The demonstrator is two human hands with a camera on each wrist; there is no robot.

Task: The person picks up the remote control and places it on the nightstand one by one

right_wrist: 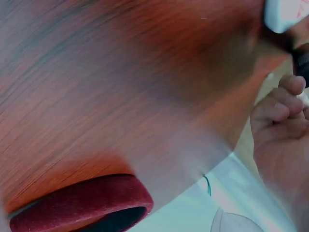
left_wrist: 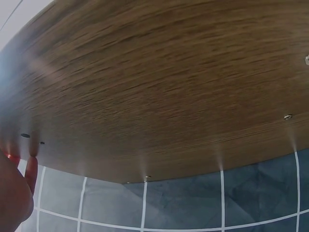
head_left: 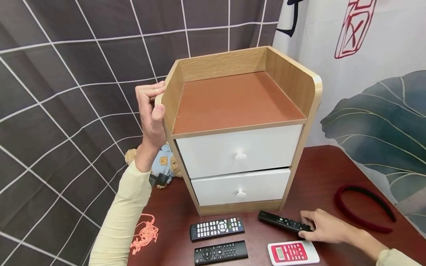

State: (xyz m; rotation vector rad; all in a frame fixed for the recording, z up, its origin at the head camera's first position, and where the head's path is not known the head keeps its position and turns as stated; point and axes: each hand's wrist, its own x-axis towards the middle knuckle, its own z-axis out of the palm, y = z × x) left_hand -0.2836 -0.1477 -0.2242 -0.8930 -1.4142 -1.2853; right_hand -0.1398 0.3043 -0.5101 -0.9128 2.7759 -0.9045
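A small wooden drawer cabinet (head_left: 240, 151) with two white drawers stands on the table. My left hand (head_left: 151, 114) grips the upper front edge of its left side panel. In the left wrist view, the fingertips (left_wrist: 31, 169) lie against the panel's wood-grain outer face (left_wrist: 159, 92). My right hand (head_left: 327, 226) pinches the right end of a slim black remote control (head_left: 283, 221), which lies at a slant in front of the cabinet. In the right wrist view, that hand (right_wrist: 282, 130) has curled fingers, and only a bit of the remote (right_wrist: 301, 63) shows at the edge.
Two more black remotes (head_left: 217, 228) (head_left: 221, 252) lie left of the hand, and a red-and-white calculator-like remote (head_left: 293, 253) lies nearer. A dark red headband (head_left: 342, 205) is at the right. Orange string (head_left: 146, 234) and a teddy bear (head_left: 163, 162) are at the left.
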